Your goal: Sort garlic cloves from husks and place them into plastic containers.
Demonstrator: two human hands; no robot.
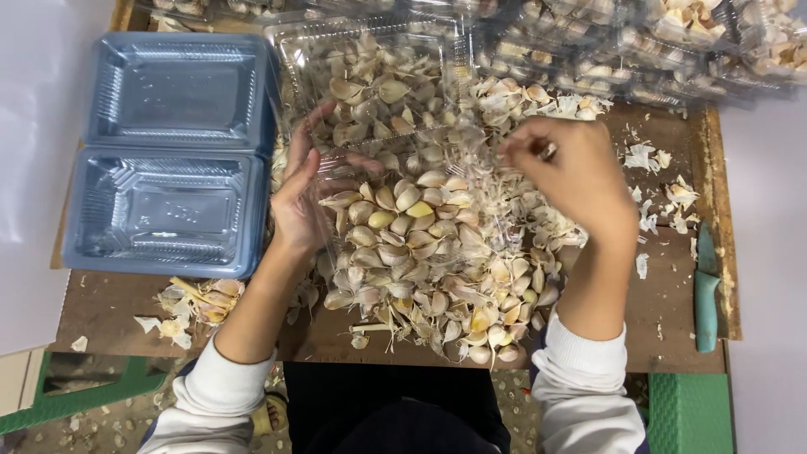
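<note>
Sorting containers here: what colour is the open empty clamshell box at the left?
Translucent blue-grey; the box shows best in the head view, beside the left hand.
</note>
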